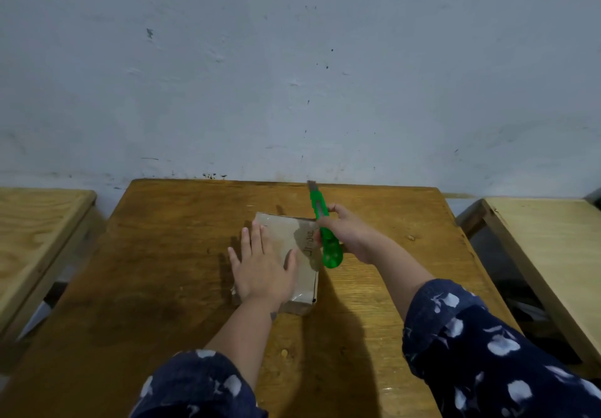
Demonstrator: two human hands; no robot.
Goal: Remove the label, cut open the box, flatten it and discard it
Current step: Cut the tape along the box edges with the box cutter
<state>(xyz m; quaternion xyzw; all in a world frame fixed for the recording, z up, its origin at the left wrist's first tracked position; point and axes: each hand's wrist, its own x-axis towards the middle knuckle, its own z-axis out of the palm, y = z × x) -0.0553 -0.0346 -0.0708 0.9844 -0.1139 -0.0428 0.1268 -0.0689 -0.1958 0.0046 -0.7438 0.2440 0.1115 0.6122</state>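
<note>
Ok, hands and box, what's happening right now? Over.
Left hand flat on the box, pinning it to the table. Right hand grips the green cutter, blade out, off the cardboard. Nothing in the way.

A: Setting? Looks like a plain classroom or simple workroom; exact type uncertain.

B: Evidence: three bare wooden pieces in a row against one wall (pixel 292 60): a worn brown table (pixel 162 271) in the middle, a light wooden table (pixel 39 222) left, a paler wooden table (pixel 546 239) right.

A: Wall?

B: Pale blue-grey paint, scuffed, dark-spotted, undecorated.
</note>
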